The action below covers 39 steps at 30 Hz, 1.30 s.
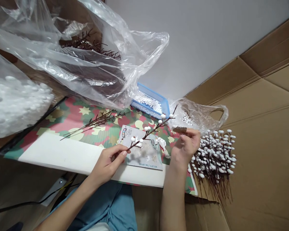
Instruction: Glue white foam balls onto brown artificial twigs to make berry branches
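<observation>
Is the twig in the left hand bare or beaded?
Beaded: the brown twig in the left hand carries white balls along its length, unlike the bare twig lying beyond it.

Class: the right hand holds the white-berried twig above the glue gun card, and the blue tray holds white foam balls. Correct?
No: the left hand, not the right, holds the white-berried twig, as the head view shows. It is above the glue gun card, and the blue tray holds white foam balls.
</observation>
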Tool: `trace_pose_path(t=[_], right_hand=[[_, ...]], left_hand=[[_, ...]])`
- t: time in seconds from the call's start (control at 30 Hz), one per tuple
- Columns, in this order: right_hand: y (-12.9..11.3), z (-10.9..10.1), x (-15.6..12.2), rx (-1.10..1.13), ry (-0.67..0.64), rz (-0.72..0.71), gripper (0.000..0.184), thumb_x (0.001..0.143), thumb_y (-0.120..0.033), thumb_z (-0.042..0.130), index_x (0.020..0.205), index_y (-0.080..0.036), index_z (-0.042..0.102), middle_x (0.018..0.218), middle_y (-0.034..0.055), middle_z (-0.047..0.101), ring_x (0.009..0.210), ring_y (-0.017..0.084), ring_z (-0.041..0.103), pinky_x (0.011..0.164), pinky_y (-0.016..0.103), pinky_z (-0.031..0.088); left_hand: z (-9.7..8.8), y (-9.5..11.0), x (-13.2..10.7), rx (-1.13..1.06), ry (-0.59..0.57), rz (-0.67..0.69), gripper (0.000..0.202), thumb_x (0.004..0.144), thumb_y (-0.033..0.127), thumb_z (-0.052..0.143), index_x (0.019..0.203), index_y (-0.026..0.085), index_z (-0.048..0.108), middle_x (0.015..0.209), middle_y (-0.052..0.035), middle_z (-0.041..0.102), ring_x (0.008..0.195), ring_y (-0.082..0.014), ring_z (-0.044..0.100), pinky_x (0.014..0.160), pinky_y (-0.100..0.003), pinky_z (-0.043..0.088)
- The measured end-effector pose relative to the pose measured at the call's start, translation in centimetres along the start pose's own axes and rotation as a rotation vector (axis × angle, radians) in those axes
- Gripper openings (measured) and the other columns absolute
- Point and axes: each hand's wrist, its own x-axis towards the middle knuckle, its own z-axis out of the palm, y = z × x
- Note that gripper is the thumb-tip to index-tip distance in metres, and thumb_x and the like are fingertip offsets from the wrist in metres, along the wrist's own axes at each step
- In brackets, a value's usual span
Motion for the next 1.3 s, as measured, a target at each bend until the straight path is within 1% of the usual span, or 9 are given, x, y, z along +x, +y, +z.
trace_pose_path(t=[0.1, 0.23, 0.37, 0.63, 0.73, 0.93, 1.13, 1.3], right_hand=[[-0.27, 0.22, 0.14, 0.01, -0.004, -0.006, 0.008, 0.062, -0.018, 0.055, 0.07, -0.02, 0.056, 0.069, -0.0039, 0.051, 0.067, 0.014, 0.051, 0.069, 0.03, 0.044], [-0.65, 0.45, 0.3, 0.016, -0.027, -0.05, 0.008, 0.06, -0.015, 0.055, 0.067, -0.019, 0.058, 0.067, -0.0036, 0.052, 0.066, 0.012, 0.05, 0.064, 0.026, 0.04], [-0.76, 0.5, 0.4, -0.027, -0.05, -0.076, 0.008, 0.061, -0.018, 0.055, 0.067, -0.02, 0.059, 0.067, -0.0031, 0.052, 0.066, 0.013, 0.051, 0.061, 0.026, 0.041], [-0.62, 0.73, 0.31, -0.068, -0.046, -0.08, 0.005, 0.061, -0.02, 0.055, 0.066, -0.02, 0.058, 0.066, -0.0031, 0.051, 0.065, 0.014, 0.05, 0.06, 0.027, 0.04], [-0.51, 0.76, 0.26, -0.067, -0.043, -0.061, 0.006, 0.061, -0.02, 0.055, 0.066, -0.02, 0.059, 0.066, -0.0034, 0.051, 0.065, 0.014, 0.05, 0.062, 0.027, 0.04], [-0.48, 0.67, 0.23, -0.007, -0.036, -0.044, 0.01, 0.059, -0.016, 0.057, 0.067, -0.02, 0.062, 0.065, -0.0038, 0.053, 0.064, 0.013, 0.049, 0.061, 0.026, 0.038], [-0.58, 0.37, 0.38, 0.0, -0.048, -0.062, 0.011, 0.062, -0.015, 0.056, 0.068, -0.02, 0.063, 0.068, -0.0041, 0.054, 0.067, 0.013, 0.05, 0.064, 0.026, 0.038], [-0.69, 0.11, 0.58, 0.008, -0.028, -0.055, 0.012, 0.061, -0.013, 0.056, 0.069, -0.02, 0.063, 0.068, -0.0043, 0.054, 0.067, 0.012, 0.05, 0.062, 0.024, 0.038]], left_hand=[[-0.02, 0.02, 0.04, 0.012, -0.013, 0.005, 0.03, 0.091, 0.036, 0.047, 0.086, 0.014, 0.067, 0.063, 0.0, 0.055, 0.057, -0.0124, 0.049, 0.053, -0.022, 0.037], [-0.01, 0.06, 0.04, 0.015, -0.022, 0.004, 0.031, 0.092, 0.036, 0.046, 0.086, 0.014, 0.067, 0.063, 0.0003, 0.054, 0.057, -0.0123, 0.048, 0.054, -0.022, 0.037], [-0.03, 0.18, -0.05, 0.022, -0.026, 0.006, 0.03, 0.091, 0.035, 0.046, 0.085, 0.014, 0.067, 0.062, 0.0005, 0.053, 0.057, -0.0124, 0.047, 0.054, -0.022, 0.037], [0.0, 0.12, 0.12, 0.02, -0.026, 0.016, 0.03, 0.091, 0.035, 0.046, 0.085, 0.014, 0.067, 0.063, 0.0003, 0.054, 0.057, -0.0121, 0.048, 0.054, -0.022, 0.037], [0.0, 0.14, 0.16, 0.018, -0.026, 0.014, 0.03, 0.091, 0.035, 0.046, 0.086, 0.014, 0.067, 0.063, 0.0003, 0.054, 0.058, -0.0121, 0.048, 0.054, -0.022, 0.037], [-0.06, 0.03, -0.04, 0.016, -0.023, 0.008, 0.03, 0.092, 0.035, 0.046, 0.086, 0.014, 0.067, 0.064, 0.0, 0.055, 0.058, -0.0122, 0.048, 0.055, -0.022, 0.037], [-0.07, -0.03, -0.06, 0.011, -0.024, -0.002, 0.031, 0.092, 0.036, 0.046, 0.087, 0.014, 0.067, 0.065, -0.0001, 0.055, 0.058, -0.0124, 0.049, 0.055, -0.023, 0.037], [-0.05, 0.08, 0.01, 0.015, -0.027, -0.004, 0.032, 0.092, 0.037, 0.045, 0.086, 0.013, 0.067, 0.063, 0.0005, 0.053, 0.057, -0.012, 0.047, 0.054, -0.022, 0.036]])
